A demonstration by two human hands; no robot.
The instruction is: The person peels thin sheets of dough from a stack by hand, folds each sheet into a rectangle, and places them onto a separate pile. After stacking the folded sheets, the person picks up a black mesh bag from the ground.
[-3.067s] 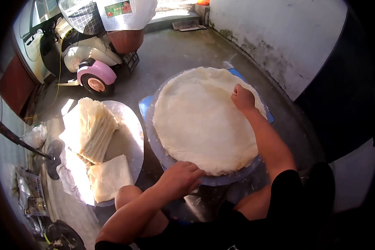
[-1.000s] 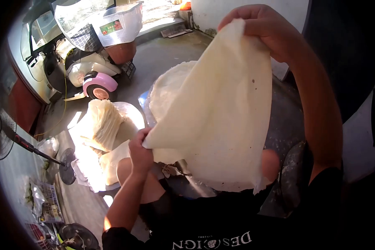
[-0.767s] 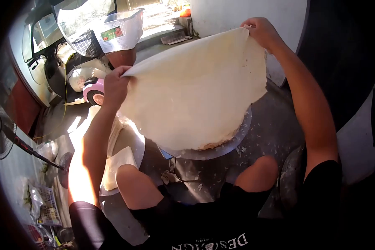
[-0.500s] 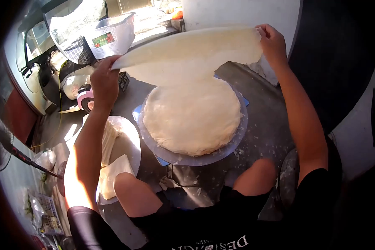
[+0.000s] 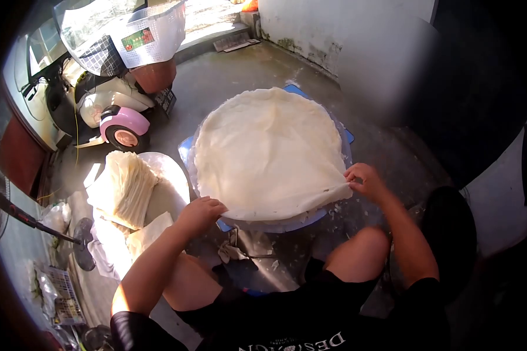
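Observation:
In the head view a large, thin, pale sheet [image 5: 269,152] that looks like dough lies over a round stack of the same material. The stack rests on a pale round board [image 5: 278,224] on a blue stand [image 5: 297,90]. My left hand [image 5: 202,215] is closed on the sheet's near left edge, fingertips pinching it. At the near right edge my right hand [image 5: 364,179] pinches the sheet between thumb and fingers, the edge slightly stretched. Soft wrinkles run across the sheet's top.
Folded pale sheets [image 5: 123,190] are piled on a white round plate [image 5: 174,181] at my left. Beyond stand a pink-fendered wheel [image 5: 125,126] and a white basket [image 5: 152,35]. A wire crate [image 5: 67,298] is at lower left. White flakes dot the floor.
Both hands have come down and toward me from the far side, bringing the raised sheet down over the round stack. The folded pile at left shows more fully now.

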